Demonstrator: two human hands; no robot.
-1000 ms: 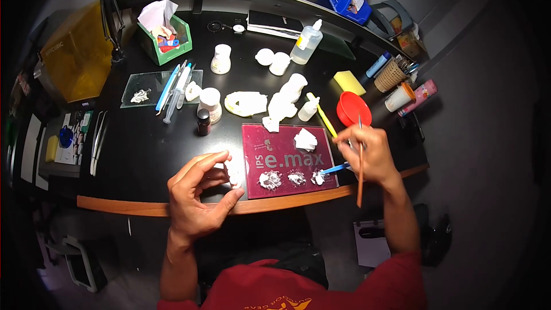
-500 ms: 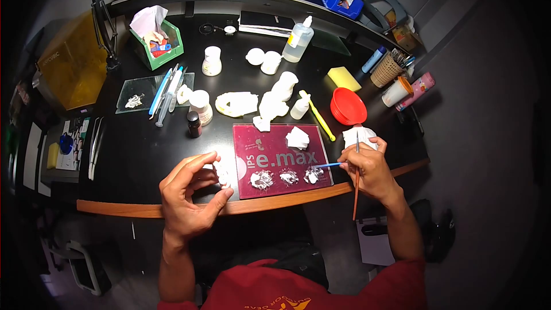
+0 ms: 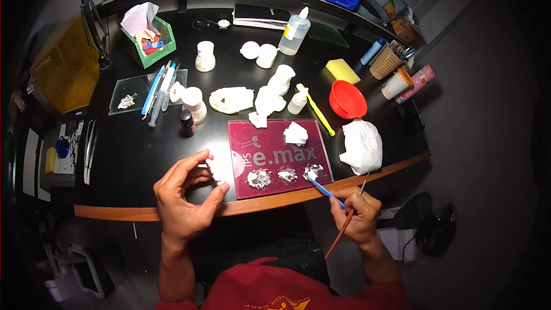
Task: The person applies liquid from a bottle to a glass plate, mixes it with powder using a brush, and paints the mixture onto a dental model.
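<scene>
Between the thumb and fingers of my left hand (image 3: 183, 198) is a small white dental model (image 3: 216, 170), partly covered by the fingers and overexposed. My right hand (image 3: 360, 215) grips two thin tools together. One is a blue-handled brush (image 3: 325, 190), its tip at the rightmost mound of white paste (image 3: 313, 172). The other, a brown-handled paintbrush (image 3: 338, 234), lies across the hand, pointing away from the paste. Two further paste mounds (image 3: 259, 178) sit on the dark red mixing slab (image 3: 270, 143), and a folded white tissue (image 3: 295, 134) rests near its top.
A crumpled white tissue (image 3: 361, 146) and a red bowl (image 3: 348, 100) stand right of the slab. Behind it are a yellow-green toothbrush-like handle (image 3: 321, 116), several white jars (image 3: 194, 105) and a squeeze bottle (image 3: 295, 33). Syringes (image 3: 159, 99) lie on a glass plate (image 3: 119, 90) at left.
My right hand has moved down and toward me, uncovering the crumpled tissue. The blue brush now slants up to the right paste mound. My left hand keeps its hold on the model.
</scene>
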